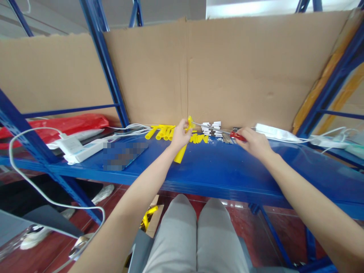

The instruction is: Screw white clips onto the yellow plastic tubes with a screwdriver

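Note:
My left hand (182,135) is closed around a yellow plastic tool handle (180,154), which stands tilted with its wider head up. In my right hand (253,141) is a screwdriver (236,135), gripped by its red handle. Its metal shaft points left, and the tip is at the head of the yellow handle; whether it touches a screw is too small to tell. Several similar yellow handles (160,132) lie in a row left of my left hand. Between my hands are small yellow pieces (198,138), white-and-black strips (212,129) and tiny light bits (220,139).
A blue metal shelf (222,167) holds everything, backed by a cardboard sheet (241,68). A white power strip (85,149) with cables and a red bag (71,121) lie left; a long white object (274,132) lies right. Below, a box (155,222) contains yellow parts. Another person's shoe (102,193) shows left.

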The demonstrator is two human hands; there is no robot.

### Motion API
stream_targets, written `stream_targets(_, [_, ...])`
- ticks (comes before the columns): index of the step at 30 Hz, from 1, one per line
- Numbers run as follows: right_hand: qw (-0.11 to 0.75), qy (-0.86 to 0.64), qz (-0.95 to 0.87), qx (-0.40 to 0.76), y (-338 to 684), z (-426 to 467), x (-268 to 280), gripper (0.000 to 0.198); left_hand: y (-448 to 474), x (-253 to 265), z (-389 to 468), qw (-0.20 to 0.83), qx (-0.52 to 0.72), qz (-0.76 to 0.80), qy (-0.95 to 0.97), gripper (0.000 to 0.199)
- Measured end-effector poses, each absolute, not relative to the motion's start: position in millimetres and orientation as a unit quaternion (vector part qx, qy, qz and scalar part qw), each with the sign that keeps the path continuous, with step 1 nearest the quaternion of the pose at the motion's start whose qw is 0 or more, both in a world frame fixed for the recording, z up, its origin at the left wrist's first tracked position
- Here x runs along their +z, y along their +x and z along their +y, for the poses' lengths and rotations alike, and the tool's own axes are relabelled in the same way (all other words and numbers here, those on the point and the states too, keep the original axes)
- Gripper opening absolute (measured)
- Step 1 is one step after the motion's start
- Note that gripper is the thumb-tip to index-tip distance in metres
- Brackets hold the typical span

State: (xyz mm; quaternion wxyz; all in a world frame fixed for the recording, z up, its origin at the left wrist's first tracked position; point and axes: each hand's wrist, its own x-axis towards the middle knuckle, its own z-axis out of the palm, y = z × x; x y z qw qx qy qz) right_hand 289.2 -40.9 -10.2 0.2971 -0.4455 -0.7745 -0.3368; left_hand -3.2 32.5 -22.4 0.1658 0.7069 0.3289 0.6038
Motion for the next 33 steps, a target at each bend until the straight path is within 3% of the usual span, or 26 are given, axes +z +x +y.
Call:
stream_targets(10, [0.294, -0.479, -0.759, -0.330, 286.6, -41.6, -10.4, 0.041, -1.8, -18.8, 27.3, 0.158, 0.598, 0.356, 0.700, 0.020])
stream_targets(16, [0.295, -0.498, -0.739, -0.344, 290.5, -36.6, -15.0, 0.032, -0.7, -20.9, 28.6, 0.160, 0.595, 0.340, 0.710, 0.019])
stream_targets(23, [0.296, -0.457, -0.761, -0.353, 285.8, -43.3, -8.7, 0.035, -0.8, -21.8, 30.6, 0.141, 0.594, 0.328, 0.721, 0.018])
stream_targets(33, [0.276, -0.512, -0.753, -0.309, 283.8, -39.3, -13.3, 0.034, -2.2, -18.7, 26.7, 0.125, 0.581, 0.353, 0.723, 0.017])
